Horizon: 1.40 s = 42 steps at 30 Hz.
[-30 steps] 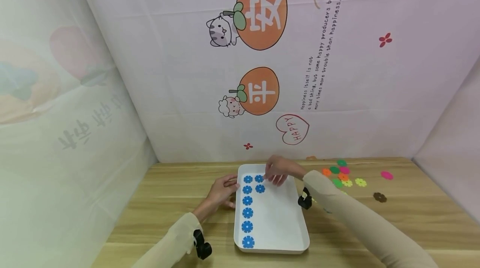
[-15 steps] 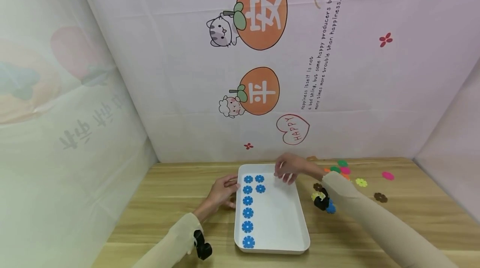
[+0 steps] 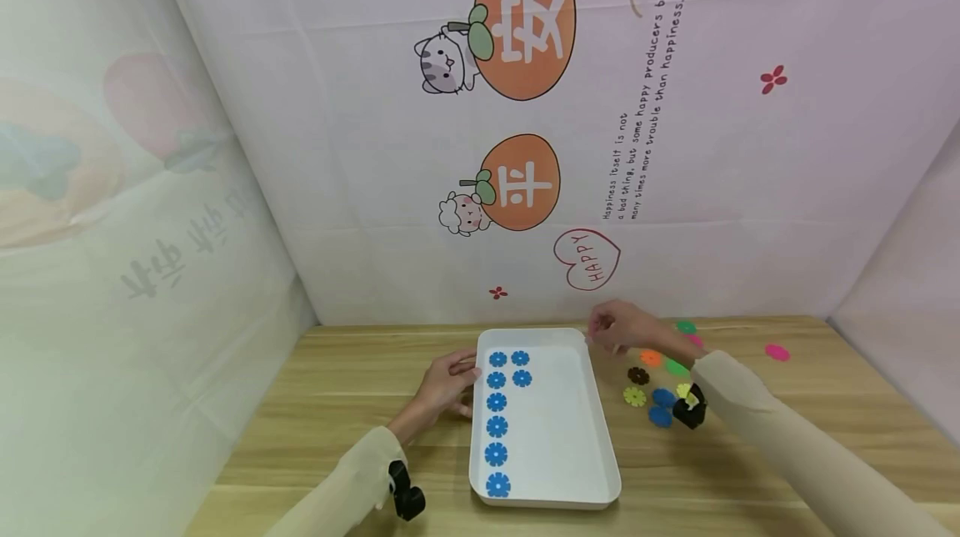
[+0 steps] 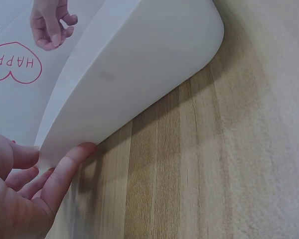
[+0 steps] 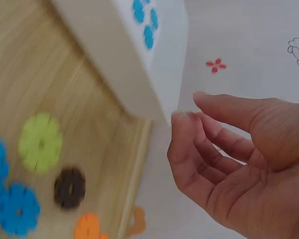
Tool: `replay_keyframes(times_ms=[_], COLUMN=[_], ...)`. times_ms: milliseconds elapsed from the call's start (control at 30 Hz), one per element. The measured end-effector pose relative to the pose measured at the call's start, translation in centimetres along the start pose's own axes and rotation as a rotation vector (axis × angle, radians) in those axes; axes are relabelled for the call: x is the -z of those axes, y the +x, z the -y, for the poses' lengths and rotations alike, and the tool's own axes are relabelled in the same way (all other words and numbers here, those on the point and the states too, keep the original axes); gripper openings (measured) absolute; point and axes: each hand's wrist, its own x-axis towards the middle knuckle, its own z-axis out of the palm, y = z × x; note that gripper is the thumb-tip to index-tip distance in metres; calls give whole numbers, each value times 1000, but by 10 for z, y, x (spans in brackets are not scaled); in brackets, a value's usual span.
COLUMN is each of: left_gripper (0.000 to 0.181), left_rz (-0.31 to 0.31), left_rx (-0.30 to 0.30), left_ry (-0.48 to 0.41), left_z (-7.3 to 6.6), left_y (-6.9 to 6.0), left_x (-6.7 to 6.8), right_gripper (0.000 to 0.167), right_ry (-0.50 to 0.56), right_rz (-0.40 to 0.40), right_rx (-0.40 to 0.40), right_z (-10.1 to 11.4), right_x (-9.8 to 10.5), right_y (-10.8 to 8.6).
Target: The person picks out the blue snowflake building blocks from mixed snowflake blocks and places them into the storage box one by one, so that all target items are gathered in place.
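A white rectangular tray (image 3: 558,437) lies on the wooden table, with several blue snowflake discs (image 3: 497,426) inside. These form a full column along its left wall and two more discs beside the column's far end. My left hand (image 3: 441,387) holds the tray's left side; the left wrist view shows the thumb at the rim and the fingers (image 4: 70,164) against the outer wall. Just past the far right corner of the tray hovers my right hand (image 3: 626,326). The right wrist view shows its fingers (image 5: 182,137) loosely curled, with nothing held.
Loose discs lie right of the tray: two blue ones (image 3: 661,416), a yellow-green one (image 3: 634,397), a dark brown one (image 3: 638,376), an orange one (image 3: 650,358), and a pink one (image 3: 777,352) farther right. A printed cloth wall (image 3: 375,187) stands behind the table.
My right hand has moved right, from above the tray to outside its far right corner, uncovering loose discs. The left hand and the tray stay in place.
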Motion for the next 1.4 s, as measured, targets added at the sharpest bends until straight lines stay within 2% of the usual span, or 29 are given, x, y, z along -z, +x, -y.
replay_keyframes(times_ms=[67,200,500,600,767,900,1067,1233,1400], left_gripper=[47,47,46,46,46,46,46,47,46], left_rz=[-2,-1,-3,-4,-12,-13,-14,-14,-14], left_rx=[5,6,14,10,6,7,-1,-11,5], left_ry=[-2,2,4,6,18,19,13,18,10], left_z=[0,0,-1,-2,-2,-3,-4,-2,-2], left_y=[0,0,1,-1,-2,-1,-2,-2,1], left_x=[0,-1,-1,-1,-1,-1,0,1,-1], right_gripper=[9,8,17,18,28,38,44,41,38], right_ry=[-18,-47,-120,-174,-259,-266,-251,-246,-208], right_rz=[-22,-17,101,148,210,224,237,194,163], right_rx=[-6,-13,-25,-103,-316,-372,-369,-323,-291], right_z=[-5,-12,-36,-39,-38,-35,-26,-24,-28], right_x=[4,12,26,28,24,18,8,-3,-4], right_y=[-6,-19,-43,-52,-63,-69,-73,-74,-74])
